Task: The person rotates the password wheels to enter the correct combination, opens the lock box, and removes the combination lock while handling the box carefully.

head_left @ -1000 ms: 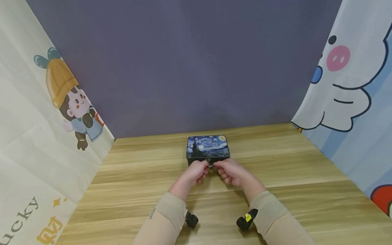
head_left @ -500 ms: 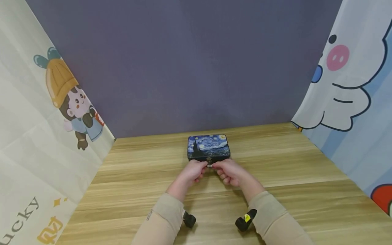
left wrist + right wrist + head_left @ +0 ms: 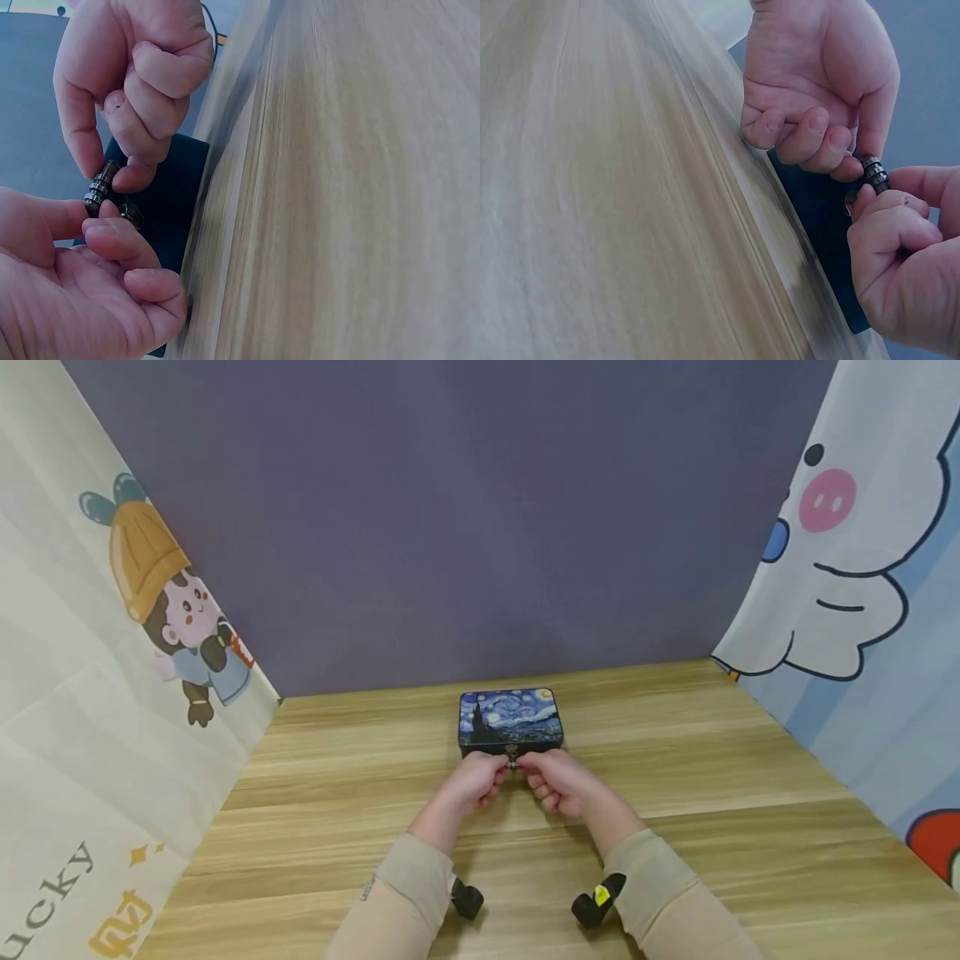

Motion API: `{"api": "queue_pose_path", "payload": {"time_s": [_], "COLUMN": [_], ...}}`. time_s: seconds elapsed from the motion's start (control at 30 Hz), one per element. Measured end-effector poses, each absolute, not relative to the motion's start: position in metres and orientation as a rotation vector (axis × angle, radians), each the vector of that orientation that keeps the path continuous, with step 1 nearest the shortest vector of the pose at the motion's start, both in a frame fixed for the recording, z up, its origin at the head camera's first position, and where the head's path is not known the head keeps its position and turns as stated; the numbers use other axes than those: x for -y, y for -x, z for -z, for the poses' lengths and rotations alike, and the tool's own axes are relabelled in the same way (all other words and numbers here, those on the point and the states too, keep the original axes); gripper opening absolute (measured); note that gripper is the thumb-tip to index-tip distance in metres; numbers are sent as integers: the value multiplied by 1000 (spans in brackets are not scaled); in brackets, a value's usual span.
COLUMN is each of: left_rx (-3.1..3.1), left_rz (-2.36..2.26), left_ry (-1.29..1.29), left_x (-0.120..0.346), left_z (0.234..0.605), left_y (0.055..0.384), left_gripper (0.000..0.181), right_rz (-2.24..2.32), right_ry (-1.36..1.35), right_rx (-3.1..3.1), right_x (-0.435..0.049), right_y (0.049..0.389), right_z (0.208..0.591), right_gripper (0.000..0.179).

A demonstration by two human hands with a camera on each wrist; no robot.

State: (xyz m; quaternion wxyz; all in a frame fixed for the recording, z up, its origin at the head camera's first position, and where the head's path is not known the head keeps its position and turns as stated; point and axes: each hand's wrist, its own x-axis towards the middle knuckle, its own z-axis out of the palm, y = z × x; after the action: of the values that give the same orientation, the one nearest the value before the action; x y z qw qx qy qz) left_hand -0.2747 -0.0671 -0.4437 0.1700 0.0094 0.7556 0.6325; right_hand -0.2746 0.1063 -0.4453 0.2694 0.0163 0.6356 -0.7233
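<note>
A small dark box (image 3: 510, 717) with a swirling night-sky painting on its lid stands on the table, lid down. At its front is a metal clasp (image 3: 512, 749). A small cylindrical combination lock (image 3: 100, 187) with number rings sits at the clasp, between both hands' fingertips. My left hand (image 3: 472, 779) pinches one end of the lock between thumb and index finger. From the other side, my right hand (image 3: 562, 782) pinches the opposite end. The remaining fingers of both hands are curled in. In the right wrist view the lock's rings (image 3: 875, 173) show; the digits are too small to read.
The wood-grain table (image 3: 337, 760) reaches back to a dark grey-blue panel (image 3: 450, 527). Cartoon-printed curtains hang at the left (image 3: 67, 610) and right (image 3: 885, 610). Black wrist cameras (image 3: 467, 900) are worn at the beige sleeves (image 3: 408, 885).
The box has shifted very slightly away from me. My right hand has edged a little left, closer to the left one. Both hands keep their pinch on the lock.
</note>
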Motion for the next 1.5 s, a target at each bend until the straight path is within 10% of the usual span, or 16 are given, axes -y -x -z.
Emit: {"api": "queue_pose_path", "payload": {"time_s": [1.5], "left_rx": [-2150], "left_rz": [-1825], "left_ry": [4], "left_x": [65], "left_z": [445], "left_y": [270], "left_gripper": [31], "right_rz": [1965], "right_ry": [-73], "right_rx": [-1720], "right_x": [-103], "right_y": [273], "right_z": [452], "right_gripper": [20]}}
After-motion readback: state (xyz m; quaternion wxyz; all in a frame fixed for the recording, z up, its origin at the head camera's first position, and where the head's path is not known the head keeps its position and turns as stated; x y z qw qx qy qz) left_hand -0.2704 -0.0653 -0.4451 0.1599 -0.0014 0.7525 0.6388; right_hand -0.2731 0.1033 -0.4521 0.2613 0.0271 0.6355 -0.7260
